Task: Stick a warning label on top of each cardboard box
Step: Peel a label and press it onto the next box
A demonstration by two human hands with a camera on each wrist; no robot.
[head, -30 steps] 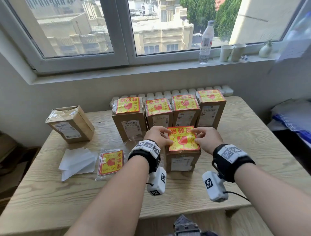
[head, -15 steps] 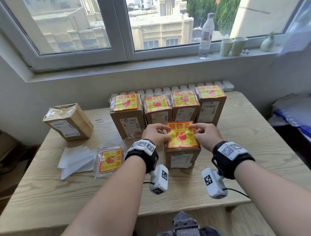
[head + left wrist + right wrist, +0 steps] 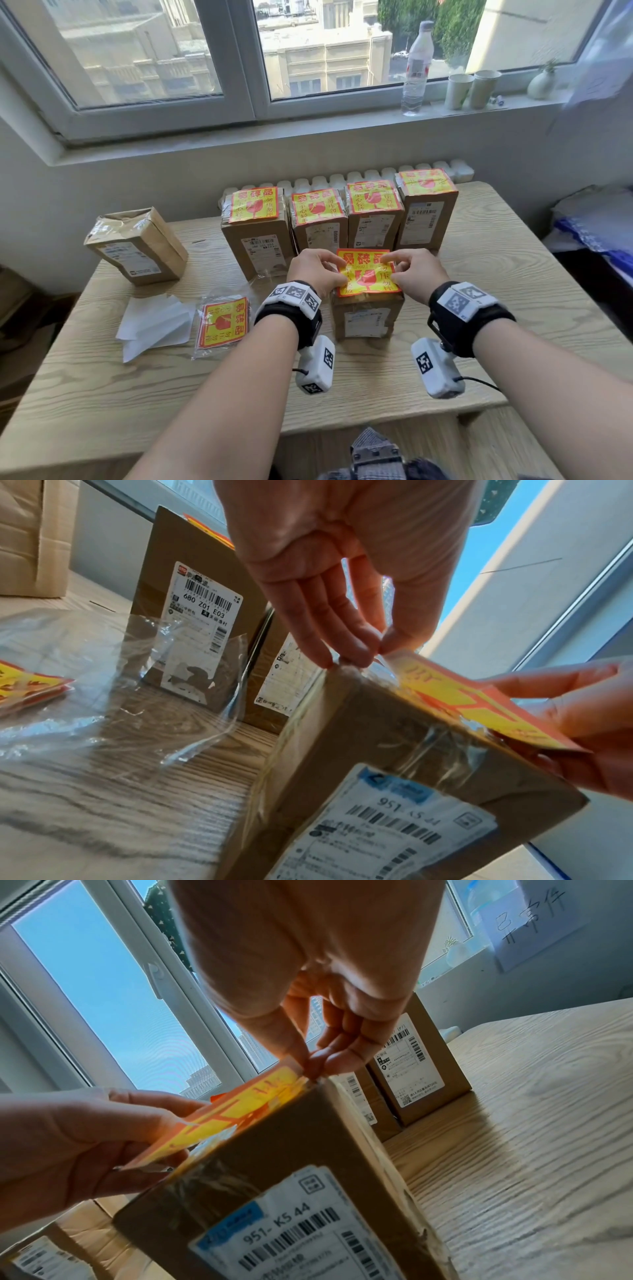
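A yellow-and-red warning label (image 3: 368,274) lies across the top of the front cardboard box (image 3: 366,320). My left hand (image 3: 339,270) pinches its left edge and my right hand (image 3: 394,267) pinches its right edge. In the left wrist view my left hand (image 3: 375,649) grips the label (image 3: 455,696) at the box's far corner, and the label's near edge stands slightly off the cardboard. The right wrist view shows my right hand (image 3: 313,1060) pinching the opposite corner. Behind stands a row of several boxes (image 3: 373,219) with labels on top. One bare box (image 3: 137,246) sits at the far left.
A clear bag of spare labels (image 3: 224,325) and white backing papers (image 3: 154,325) lie left of my left arm on the wooden table (image 3: 513,308). A bottle (image 3: 416,68), two cups (image 3: 471,89) and a small vase (image 3: 543,82) stand on the windowsill.
Both hands keep hold of the label on the front box. Their fingers have crept a little inward along its far edge. The boxes have not moved.
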